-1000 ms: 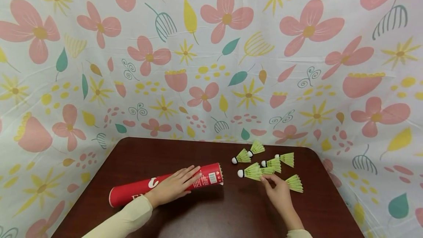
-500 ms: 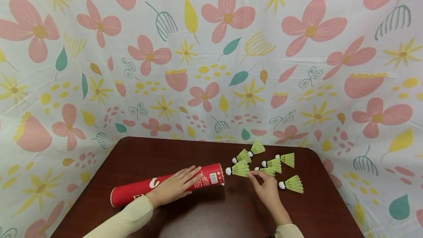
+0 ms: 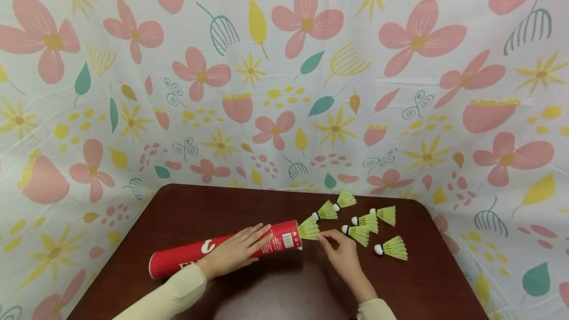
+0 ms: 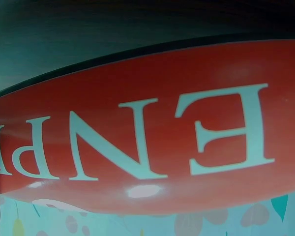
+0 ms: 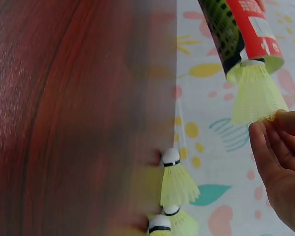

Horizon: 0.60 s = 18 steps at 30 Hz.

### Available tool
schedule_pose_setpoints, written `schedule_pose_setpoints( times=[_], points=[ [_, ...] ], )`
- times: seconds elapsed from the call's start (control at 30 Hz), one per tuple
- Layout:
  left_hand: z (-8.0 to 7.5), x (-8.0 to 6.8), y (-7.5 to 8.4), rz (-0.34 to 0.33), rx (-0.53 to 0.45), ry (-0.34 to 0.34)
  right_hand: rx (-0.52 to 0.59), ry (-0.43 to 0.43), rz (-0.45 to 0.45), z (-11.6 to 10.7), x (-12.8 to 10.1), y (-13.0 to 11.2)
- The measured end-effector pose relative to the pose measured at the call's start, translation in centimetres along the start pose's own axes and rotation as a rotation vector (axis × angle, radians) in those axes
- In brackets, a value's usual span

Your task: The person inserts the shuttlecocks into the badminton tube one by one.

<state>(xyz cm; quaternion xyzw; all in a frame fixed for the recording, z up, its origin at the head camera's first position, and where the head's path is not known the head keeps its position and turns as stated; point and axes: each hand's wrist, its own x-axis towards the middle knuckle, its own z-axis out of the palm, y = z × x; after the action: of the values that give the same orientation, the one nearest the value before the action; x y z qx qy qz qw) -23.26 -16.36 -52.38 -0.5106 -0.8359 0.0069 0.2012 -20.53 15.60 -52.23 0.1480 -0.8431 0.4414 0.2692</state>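
My left hand (image 3: 237,251) rests on top of a red shuttlecock tube (image 3: 166,262) lying on the table, its fingers fairly straight across the side. White lettering on the tube (image 4: 157,137) fills the left wrist view. My right hand (image 3: 342,256) pinches the feather skirt edge of a yellow shuttlecock (image 3: 308,228) between thumb and fingertips. That shuttlecock (image 5: 258,93) has its cork end inside the open right end of the tube, while the skirt sticks out. The tube's inside is mostly hidden.
Several yellow shuttlecocks with white corks lie on the dark wooden table (image 3: 275,290), including one at the right (image 3: 393,248) and one at the back (image 3: 345,199). A floral cloth (image 3: 275,88) hangs behind the table.
My right hand has carried the shuttlecock left from the group to the tube's mouth, and its cork has gone inside. The left hand and tube have stayed nearly still.
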Motion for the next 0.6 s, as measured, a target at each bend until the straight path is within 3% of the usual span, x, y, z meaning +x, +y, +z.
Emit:
schedule_pose_setpoints(
  times=[0.3,0.6],
  points=[
    [0.0,0.2,-0.1,-0.017,-0.029,-0.018,0.046,-0.024,-0.064,1.4,0.1,-0.4],
    [0.1,0.0,0.0,-0.007,0.001,-0.012,0.045,-0.061,-0.066,1.9,-0.2,-0.7]
  ],
)
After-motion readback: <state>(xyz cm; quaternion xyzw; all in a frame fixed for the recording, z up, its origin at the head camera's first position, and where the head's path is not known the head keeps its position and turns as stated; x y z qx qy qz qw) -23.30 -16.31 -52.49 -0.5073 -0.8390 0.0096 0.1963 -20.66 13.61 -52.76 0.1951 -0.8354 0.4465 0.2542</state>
